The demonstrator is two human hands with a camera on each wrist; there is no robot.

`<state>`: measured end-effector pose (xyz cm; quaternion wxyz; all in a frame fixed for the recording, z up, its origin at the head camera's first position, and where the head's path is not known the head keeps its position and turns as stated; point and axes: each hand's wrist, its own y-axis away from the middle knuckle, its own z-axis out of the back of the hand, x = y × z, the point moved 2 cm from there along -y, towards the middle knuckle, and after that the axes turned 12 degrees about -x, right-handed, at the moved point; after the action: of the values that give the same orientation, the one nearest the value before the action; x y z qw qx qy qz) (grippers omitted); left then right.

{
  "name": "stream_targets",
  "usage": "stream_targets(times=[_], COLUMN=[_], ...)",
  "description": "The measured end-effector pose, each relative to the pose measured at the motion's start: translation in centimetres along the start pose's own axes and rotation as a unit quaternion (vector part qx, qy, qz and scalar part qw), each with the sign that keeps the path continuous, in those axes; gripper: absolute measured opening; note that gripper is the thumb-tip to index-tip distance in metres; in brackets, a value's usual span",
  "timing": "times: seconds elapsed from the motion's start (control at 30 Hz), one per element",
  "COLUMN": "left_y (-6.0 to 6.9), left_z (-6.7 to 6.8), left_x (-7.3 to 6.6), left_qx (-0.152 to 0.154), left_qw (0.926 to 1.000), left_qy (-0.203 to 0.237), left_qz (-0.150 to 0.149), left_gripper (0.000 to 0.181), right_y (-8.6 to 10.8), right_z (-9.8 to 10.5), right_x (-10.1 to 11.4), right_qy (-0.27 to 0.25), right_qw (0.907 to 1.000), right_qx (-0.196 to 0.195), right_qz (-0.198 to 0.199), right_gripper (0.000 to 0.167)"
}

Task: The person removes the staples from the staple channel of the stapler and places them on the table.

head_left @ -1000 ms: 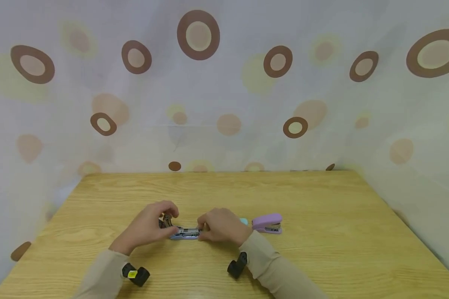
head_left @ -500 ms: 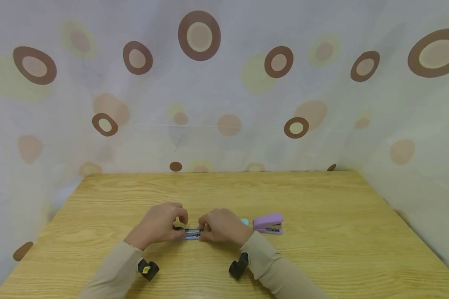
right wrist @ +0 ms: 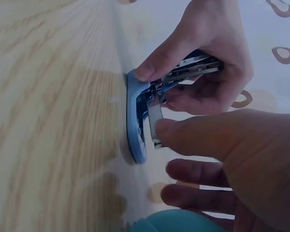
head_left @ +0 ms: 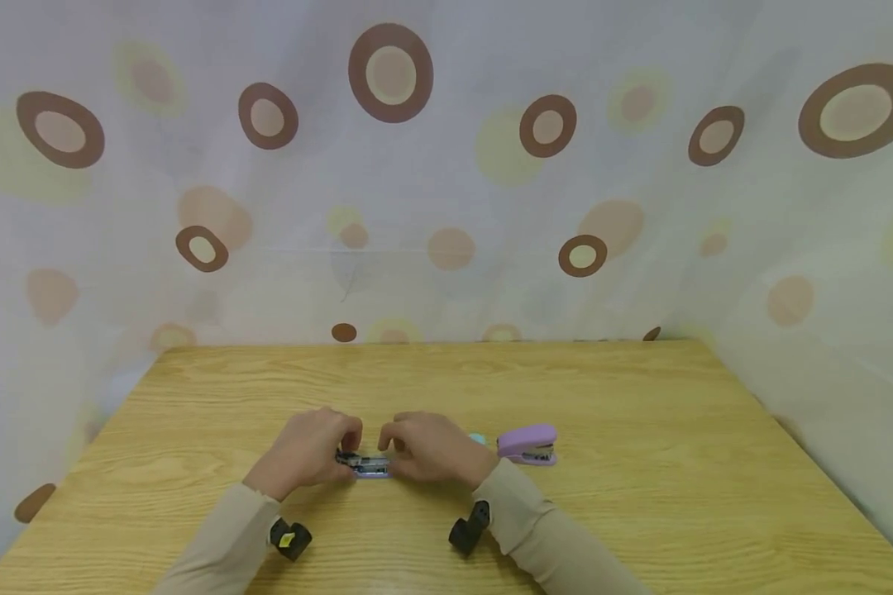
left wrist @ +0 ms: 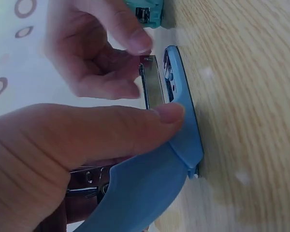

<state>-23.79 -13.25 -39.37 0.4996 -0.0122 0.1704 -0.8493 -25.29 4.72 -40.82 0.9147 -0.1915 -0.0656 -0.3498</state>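
Note:
A blue stapler (head_left: 373,468) stands on the table with its top part swung far back and its metal staple rail (left wrist: 153,82) lifted off the base. My left hand (head_left: 305,453) grips its hinge end, thumb on the blue base (right wrist: 132,108) and fingers round the top part. At the other end is my right hand (head_left: 427,449), its thumb (right wrist: 166,129) against the rail's outer end in the right wrist view. The other right fingers are loosely bent, apart from the thumb. Whether the rail holds staples, I cannot tell.
A purple stapler (head_left: 527,445) stands on the wooden table (head_left: 640,496) to the right of my right hand. Closer to that hand is a teal stapler (left wrist: 152,12), mostly hidden behind it in the head view. A patterned cloth (head_left: 446,182) hangs behind the table.
Over the last second my left hand has moved right, and the raised top part shows less behind it. My right index finger has lifted a little from the stapler's end.

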Motion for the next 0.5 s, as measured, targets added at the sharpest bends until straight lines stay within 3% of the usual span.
stream_targets(times=[0.2,0.5], left_y=[0.13,0.35], left_z=[-0.03,-0.1], left_x=[-0.01,0.3], left_qx=[-0.008,-0.032], left_qw=[0.9999,0.9991], left_qy=[0.01,0.025], left_qz=[-0.004,-0.014], left_gripper=[0.039,0.039], right_y=[-0.24,-0.91], right_z=[-0.29,-0.33], right_x=[0.32,0.43], right_qy=[-0.033,-0.056], right_qw=[0.9988,0.9966], right_qx=[0.008,0.047], right_qz=[0.035,0.038], right_gripper=[0.009,0.014])
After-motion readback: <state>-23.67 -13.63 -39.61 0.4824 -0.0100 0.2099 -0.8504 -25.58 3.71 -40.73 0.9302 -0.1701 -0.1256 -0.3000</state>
